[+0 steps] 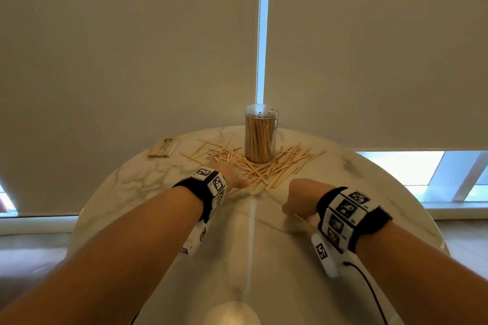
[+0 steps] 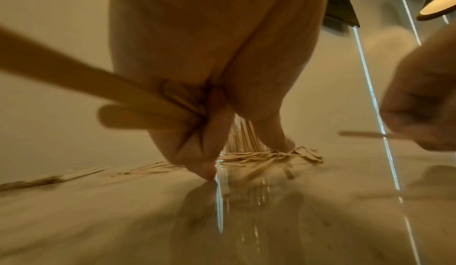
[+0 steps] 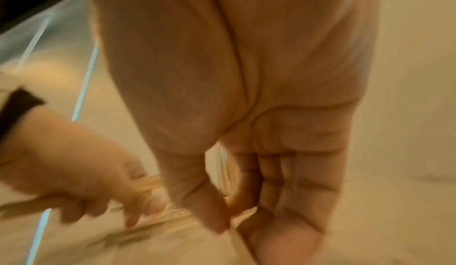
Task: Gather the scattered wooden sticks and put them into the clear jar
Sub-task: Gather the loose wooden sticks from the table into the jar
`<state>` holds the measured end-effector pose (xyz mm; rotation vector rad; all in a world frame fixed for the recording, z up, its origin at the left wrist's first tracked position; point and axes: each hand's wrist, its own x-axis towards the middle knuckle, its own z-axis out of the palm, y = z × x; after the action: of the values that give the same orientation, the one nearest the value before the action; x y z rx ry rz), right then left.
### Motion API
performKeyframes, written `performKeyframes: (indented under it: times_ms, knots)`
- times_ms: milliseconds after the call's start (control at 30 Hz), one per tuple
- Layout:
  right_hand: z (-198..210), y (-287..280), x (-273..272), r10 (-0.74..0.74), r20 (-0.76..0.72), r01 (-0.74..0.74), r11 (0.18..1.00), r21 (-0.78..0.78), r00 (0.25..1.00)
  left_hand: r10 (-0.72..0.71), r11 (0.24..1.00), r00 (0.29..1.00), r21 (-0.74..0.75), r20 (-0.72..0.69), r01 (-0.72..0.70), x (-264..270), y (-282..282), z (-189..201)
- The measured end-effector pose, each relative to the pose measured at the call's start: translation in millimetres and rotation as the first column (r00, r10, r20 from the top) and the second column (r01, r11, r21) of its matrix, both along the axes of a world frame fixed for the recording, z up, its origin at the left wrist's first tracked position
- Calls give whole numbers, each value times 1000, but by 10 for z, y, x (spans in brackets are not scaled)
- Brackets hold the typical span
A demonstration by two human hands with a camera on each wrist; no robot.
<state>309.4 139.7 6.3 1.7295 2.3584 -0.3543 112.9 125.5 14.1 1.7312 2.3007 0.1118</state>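
Note:
The clear jar (image 1: pixel 261 134) stands upright at the back of the round marble table (image 1: pixel 148 187), packed with wooden sticks. Several loose sticks (image 1: pixel 280 166) lie scattered around its base. My left hand (image 1: pixel 233 179) is at the near edge of the pile. In the left wrist view its curled fingers grip a bundle of sticks (image 2: pixel 138 111), with the fingertips (image 2: pixel 208 173) down on the table. My right hand (image 1: pixel 297 199) is nearer to me and to the right of the pile. It pinches a single stick (image 3: pixel 244 213) between thumb and fingers; that stick (image 2: pixel 362 134) also shows in the left wrist view.
A wrapped packet of sticks (image 1: pixel 163 148) lies at the table's back left. Roller blinds and a bead chain (image 1: pixel 258 34) hang just behind the jar. The table's edge (image 1: pixel 412 208) curves round to the right.

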Motion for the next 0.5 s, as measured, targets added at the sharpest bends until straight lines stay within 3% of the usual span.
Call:
performKeyframes:
  times_ms: [133,200,267,367,500]
  knots:
    - [134,393,47,-35,53,31,997,71,998,-40,995,991,-94,-129,28,74,107,-52]
    - [168,535,10,-85,-35,88,991,99,996,-61,993,987,-113,-149,45,88,141,-53]
    - [173,678,-90,-92,-14,93,983,156,996,-80,992,982,-106,-172,63,88,192,-72]
    - [139,845,-346,-168,-150,185,977,109,974,-133,990,966,-68,-223,121,106,205,-82]
    - [-103,1217,-672,-116,-88,127,984,126,989,-187,982,942,-59,-277,177,118,208,-109]
